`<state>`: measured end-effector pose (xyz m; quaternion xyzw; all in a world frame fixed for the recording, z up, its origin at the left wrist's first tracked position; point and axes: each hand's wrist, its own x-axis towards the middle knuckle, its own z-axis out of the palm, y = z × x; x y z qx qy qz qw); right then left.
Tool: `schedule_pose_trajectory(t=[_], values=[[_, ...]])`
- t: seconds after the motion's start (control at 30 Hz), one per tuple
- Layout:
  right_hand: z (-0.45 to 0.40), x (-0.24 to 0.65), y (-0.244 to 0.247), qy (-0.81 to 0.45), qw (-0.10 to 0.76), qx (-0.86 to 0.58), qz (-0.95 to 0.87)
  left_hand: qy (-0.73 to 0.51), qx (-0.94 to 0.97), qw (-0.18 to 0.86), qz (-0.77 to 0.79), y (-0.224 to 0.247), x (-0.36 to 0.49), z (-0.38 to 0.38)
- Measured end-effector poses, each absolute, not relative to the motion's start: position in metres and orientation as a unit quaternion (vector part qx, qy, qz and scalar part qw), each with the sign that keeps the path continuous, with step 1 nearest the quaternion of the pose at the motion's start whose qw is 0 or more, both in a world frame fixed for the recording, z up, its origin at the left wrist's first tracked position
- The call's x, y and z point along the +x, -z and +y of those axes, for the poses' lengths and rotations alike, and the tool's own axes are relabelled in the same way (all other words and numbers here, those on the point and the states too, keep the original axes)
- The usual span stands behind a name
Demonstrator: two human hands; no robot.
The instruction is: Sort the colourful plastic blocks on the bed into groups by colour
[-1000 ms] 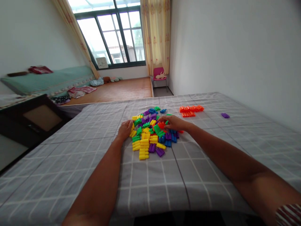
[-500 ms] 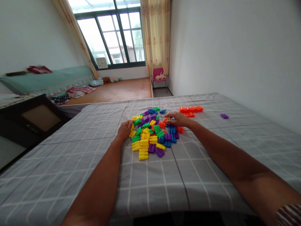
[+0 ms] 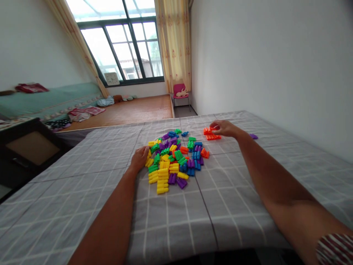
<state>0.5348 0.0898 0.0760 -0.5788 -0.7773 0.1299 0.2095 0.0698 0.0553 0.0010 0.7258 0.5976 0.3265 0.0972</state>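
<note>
A heap of plastic pieces in yellow, green, purple, blue and orange lies on a grey checked cloth (image 3: 231, 206). My left hand (image 3: 140, 157) rests against the heap's left edge, beside some yellow pieces (image 3: 149, 162), its fingers close together; whether it grips one is hidden. My right hand (image 3: 220, 129) is over the group of orange pieces (image 3: 213, 137) at the back right, its fingers closed on an orange piece. Near the heap's right side lies another orange piece (image 3: 204, 153).
A single purple piece (image 3: 253, 136) lies to the right, partly behind my right wrist. A dark cabinet (image 3: 24, 147) stands at the left. Beyond the cloth are a bed with a brown mat (image 3: 138, 106) and a pink chair (image 3: 179, 88).
My right hand has moved from the heap to the orange group at the back right, with an orange piece in its fingers. My left hand stays at the heap's left edge. The view has shifted slightly.
</note>
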Motion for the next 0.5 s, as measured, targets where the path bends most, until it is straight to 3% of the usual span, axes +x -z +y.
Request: schedule_pose_trajectory(t=[0.2, 0.5], values=[[0.091, 0.608, -0.058, -0.164, 0.074, -0.648, -0.74, -0.32, 0.723, 0.1, 0.604, 0.005, 0.065, 0.061], [0.101, 0.623, -0.041, -0.131, 0.088, -0.689, -0.707, -0.318, 0.72, 0.095, 0.609, 0.005, 0.064, 0.06]])
